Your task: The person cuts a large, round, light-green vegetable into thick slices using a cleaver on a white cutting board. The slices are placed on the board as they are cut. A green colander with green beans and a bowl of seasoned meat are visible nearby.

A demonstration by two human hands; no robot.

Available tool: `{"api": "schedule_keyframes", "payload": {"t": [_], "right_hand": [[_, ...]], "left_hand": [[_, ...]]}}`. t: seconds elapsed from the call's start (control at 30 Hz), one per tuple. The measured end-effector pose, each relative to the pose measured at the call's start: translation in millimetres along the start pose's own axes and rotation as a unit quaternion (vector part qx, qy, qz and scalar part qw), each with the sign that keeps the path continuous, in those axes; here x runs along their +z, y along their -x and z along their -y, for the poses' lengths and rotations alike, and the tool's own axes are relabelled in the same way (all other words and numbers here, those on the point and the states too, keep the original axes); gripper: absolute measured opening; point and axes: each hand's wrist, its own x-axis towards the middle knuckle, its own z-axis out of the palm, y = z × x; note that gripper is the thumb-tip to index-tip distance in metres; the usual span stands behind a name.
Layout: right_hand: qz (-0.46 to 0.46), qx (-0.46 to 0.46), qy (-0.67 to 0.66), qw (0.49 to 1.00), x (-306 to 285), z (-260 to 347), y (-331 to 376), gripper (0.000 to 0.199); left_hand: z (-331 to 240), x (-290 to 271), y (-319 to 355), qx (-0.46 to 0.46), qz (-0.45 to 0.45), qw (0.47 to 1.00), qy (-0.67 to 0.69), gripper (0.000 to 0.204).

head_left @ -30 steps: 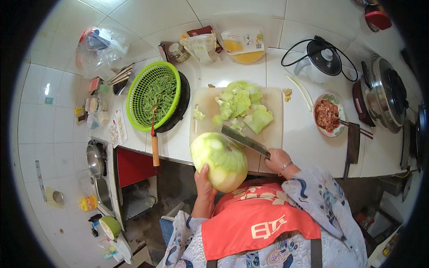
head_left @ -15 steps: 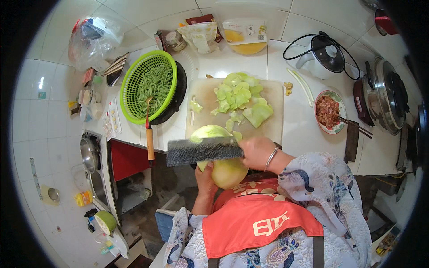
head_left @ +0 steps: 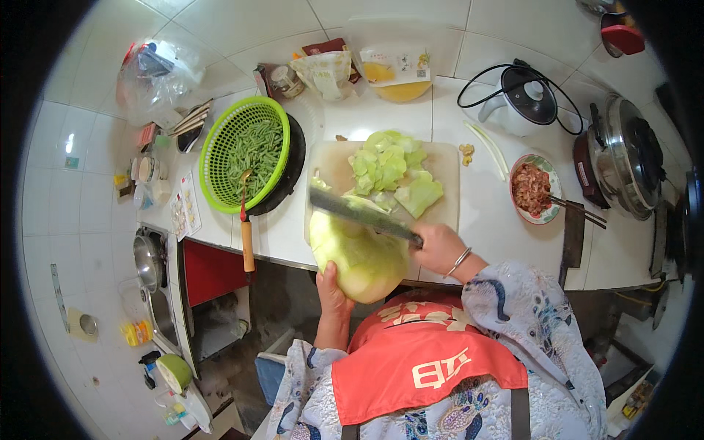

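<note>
My left hand [head_left: 334, 292] supports a large, smooth, pale green rounded vegetable [head_left: 356, 257] from below at its left side; its exact kind is unclear. The vegetable is held over the counter's front edge, close to my body. My right hand [head_left: 438, 251] is closed round the handle of a cleaver [head_left: 359, 215], whose dark blade lies across the vegetable's upper part, edge hidden. Just beyond, a pale cutting board [head_left: 445, 165] carries a heap of thin light green pieces [head_left: 387, 160].
At the left, a green basket [head_left: 207, 143] holds cut green beans [head_left: 253, 155] and a spoon. To the right are a bowl of meat [head_left: 534, 188] with chopsticks, scallion stalks [head_left: 488, 149], a white electric pot [head_left: 513, 110] and a lidded pan [head_left: 631, 161]. Food bags [head_left: 396, 77] stand behind.
The cleaver has turned from nearly level to slanting, its tip now farther from me. More of the vegetable shows, and it has been tilted or raised. My right hand has shifted slightly right.
</note>
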Motion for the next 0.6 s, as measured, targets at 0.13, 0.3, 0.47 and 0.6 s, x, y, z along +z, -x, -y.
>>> {"api": "schedule_keyframes", "payload": {"t": [0.13, 0.3, 0.47, 0.6], "right_hand": [[0.04, -0.051, 0.056, 0.996, 10, 17, 6, 0.022], [0.085, -0.041, 0.089, 0.991, 17, 22, 2, 0.023], [0.11, -0.018, 0.143, 0.983, 19, 11, -10, 0.022], [0.094, 0.04, 0.145, 0.984, 23, -17, -18, 0.019]], "left_hand": [[0, -10, -5, -0.015, 0.051, 0.999, 0.01, 0.061], [1, -10, 3, -0.002, 0.02, 0.999, 0.029, 0.056], [5, -16, 3, -0.006, 0.007, 1.0, 0.022, 0.056], [3, -9, -7, -0.007, -0.006, 0.997, 0.075, 0.055]]}}
